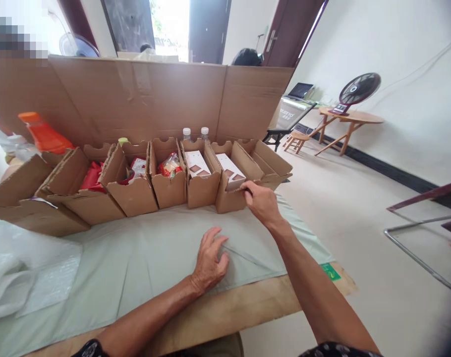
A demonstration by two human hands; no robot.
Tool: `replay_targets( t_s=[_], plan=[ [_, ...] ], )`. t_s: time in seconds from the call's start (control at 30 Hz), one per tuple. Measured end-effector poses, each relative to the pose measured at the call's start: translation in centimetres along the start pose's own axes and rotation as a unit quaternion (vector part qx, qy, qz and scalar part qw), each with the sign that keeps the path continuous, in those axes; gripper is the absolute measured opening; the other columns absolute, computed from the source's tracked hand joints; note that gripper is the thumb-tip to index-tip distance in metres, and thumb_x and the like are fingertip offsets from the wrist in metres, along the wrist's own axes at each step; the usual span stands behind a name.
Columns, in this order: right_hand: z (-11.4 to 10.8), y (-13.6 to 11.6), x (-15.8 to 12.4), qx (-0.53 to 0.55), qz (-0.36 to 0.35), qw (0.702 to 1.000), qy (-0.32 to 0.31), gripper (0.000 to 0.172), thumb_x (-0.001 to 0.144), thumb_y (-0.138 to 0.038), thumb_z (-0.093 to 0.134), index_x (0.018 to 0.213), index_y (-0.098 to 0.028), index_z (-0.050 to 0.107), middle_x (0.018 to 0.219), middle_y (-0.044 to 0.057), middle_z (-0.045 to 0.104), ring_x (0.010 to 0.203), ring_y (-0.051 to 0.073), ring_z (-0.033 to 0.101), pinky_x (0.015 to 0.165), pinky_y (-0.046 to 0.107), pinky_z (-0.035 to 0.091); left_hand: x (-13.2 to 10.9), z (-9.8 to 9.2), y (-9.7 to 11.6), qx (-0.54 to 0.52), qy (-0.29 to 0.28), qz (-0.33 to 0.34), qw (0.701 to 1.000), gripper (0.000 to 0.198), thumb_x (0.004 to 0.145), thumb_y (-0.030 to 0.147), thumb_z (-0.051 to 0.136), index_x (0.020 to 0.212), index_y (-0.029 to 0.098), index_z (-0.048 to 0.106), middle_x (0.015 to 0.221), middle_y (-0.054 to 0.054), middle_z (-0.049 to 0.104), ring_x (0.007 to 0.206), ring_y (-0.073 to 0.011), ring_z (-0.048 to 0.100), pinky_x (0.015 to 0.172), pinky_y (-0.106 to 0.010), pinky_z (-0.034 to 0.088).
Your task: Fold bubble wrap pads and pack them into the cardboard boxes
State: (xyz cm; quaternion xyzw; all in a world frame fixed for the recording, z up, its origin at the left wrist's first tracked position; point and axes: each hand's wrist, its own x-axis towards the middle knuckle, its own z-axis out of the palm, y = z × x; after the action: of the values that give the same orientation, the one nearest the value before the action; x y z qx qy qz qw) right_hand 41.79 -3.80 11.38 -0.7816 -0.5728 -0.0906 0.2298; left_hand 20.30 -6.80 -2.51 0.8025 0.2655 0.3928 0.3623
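My right hand [261,202] pinches the front rim of an open cardboard bin [231,201] near the right end of a row. Inside that bin stands a white box [230,167] with brown shapes printed on it. My left hand [210,260] lies on the pale green cloth [143,248], fingers spread and holding nothing. To the left, another cardboard bin [203,192] holds a similar white box [197,163]. Beyond it, a bin [169,191] contains a red and clear food packet [170,166]. Red packages [93,176] sit in a bin farther left.
A tall cardboard panel [143,99] stands behind the bins. An orange-capped orange bottle [45,133] and two white-capped bottles [187,134] are behind the row. Clear bubble wrap [50,270] covers the table's left side. The wooden table edge [255,305] runs along the front.
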Motion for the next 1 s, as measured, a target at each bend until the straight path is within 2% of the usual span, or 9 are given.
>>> replay_targets(
  t_s=[0.2,0.3,0.33,0.4,0.5,0.6,0.7,0.87,1.0],
  plan=[
    [-5.0,2.6,-15.2,0.110,-0.012,0.992,0.067,0.022,0.087,-0.032,0.057,0.099,-0.032,0.075,0.091,0.002,0.079,0.078,0.027,0.072,0.074,0.040,0.054,-1.2,-5.8,2.5,-0.051,0.082,-0.097,0.991,0.062,0.083,0.012,0.055,0.144,0.022,0.050,0.157,-0.015,0.046,0.140,-0.0340,0.048,0.074,-0.033,0.061],
    [-7.0,4.8,-23.2,0.135,0.071,0.983,0.105,0.019,0.082,-0.037,0.065,0.099,-0.037,0.076,0.095,0.002,0.078,0.088,0.031,0.073,0.079,0.045,0.057,-1.4,-6.4,3.1,-0.079,0.075,-0.130,0.986,0.071,0.082,0.016,0.059,0.151,0.021,0.042,0.160,-0.016,0.043,0.144,-0.0359,0.045,0.083,-0.037,0.062],
    [-7.3,5.4,-25.5,0.149,0.128,0.971,0.137,0.027,0.080,-0.042,0.070,0.106,-0.038,0.075,0.100,0.004,0.078,0.091,0.033,0.073,0.079,0.048,0.057,-1.4,-6.1,3.3,-0.090,0.063,-0.133,0.985,0.075,0.082,0.018,0.060,0.154,0.021,0.039,0.161,-0.017,0.041,0.146,-0.0365,0.043,0.091,-0.042,0.060],
    [-7.3,6.2,-29.0,0.208,0.241,0.930,0.181,0.069,0.075,-0.051,0.076,0.141,-0.042,0.058,0.121,0.010,0.074,0.105,0.038,0.072,0.084,0.054,0.058,-1.2,-5.0,3.7,-0.116,0.021,-0.130,0.984,0.083,0.080,0.020,0.062,0.157,0.020,0.033,0.164,-0.018,0.037,0.149,-0.0375,0.039,0.109,-0.053,0.051],
    [-6.3,6.2,-31.6,0.292,0.324,0.887,0.150,0.100,0.074,-0.061,0.077,0.160,-0.041,0.030,0.139,0.017,0.066,0.123,0.043,0.066,0.093,0.061,0.055,-0.9,-3.4,4.3,-0.153,-0.050,-0.115,0.980,0.087,0.075,0.020,0.065,0.157,0.019,0.034,0.162,-0.018,0.041,0.148,-0.0377,0.041,0.120,-0.058,0.039],
    [-4.8,5.2,-30.5,0.295,0.319,0.899,0.058,0.085,0.073,-0.066,0.077,0.146,-0.030,0.051,0.138,0.019,0.066,0.130,0.046,0.060,0.102,0.064,0.051,-1.5,-3.0,4.9,-0.167,-0.052,-0.111,0.978,0.078,0.075,0.018,0.063,0.150,0.020,0.044,0.150,-0.016,0.053,0.138,-0.0344,0.051,0.112,-0.054,0.048],
    [-3.4,3.7,-26.6,0.288,0.263,0.921,0.024,0.068,0.078,-0.060,0.076,0.133,-0.025,0.059,0.134,0.016,0.069,0.128,0.041,0.062,0.106,0.056,0.050,-3.3,-4.3,5.0,-0.172,0.000,-0.135,0.976,0.071,0.078,0.017,0.060,0.147,0.020,0.045,0.144,-0.014,0.055,0.132,-0.0307,0.054,0.104,-0.047,0.054],
    [0.5,-0.3,-18.2,0.312,0.142,0.939,-0.025,0.046,0.080,-0.058,0.072,0.107,-0.021,0.065,0.100,0.011,0.075,0.095,0.031,0.070,0.087,0.047,0.057,-6.2,-9.1,3.1,-0.149,0.154,-0.180,0.960,0.064,0.086,0.021,0.060,0.148,0.022,0.043,0.150,-0.013,0.048,0.132,-0.0275,0.055,0.109,-0.045,0.051],
    [4.6,-4.5,-12.4,0.371,0.061,0.924,-0.069,0.038,0.083,-0.052,0.069,0.103,-0.021,0.063,0.097,0.008,0.074,0.088,0.025,0.069,0.082,0.042,0.057,-5.8,-13.0,0.5,-0.108,0.251,-0.178,0.945,0.065,0.086,0.021,0.063,0.148,0.024,0.044,0.151,-0.012,0.048,0.134,-0.0263,0.053,0.113,-0.043,0.049]
  ],
)
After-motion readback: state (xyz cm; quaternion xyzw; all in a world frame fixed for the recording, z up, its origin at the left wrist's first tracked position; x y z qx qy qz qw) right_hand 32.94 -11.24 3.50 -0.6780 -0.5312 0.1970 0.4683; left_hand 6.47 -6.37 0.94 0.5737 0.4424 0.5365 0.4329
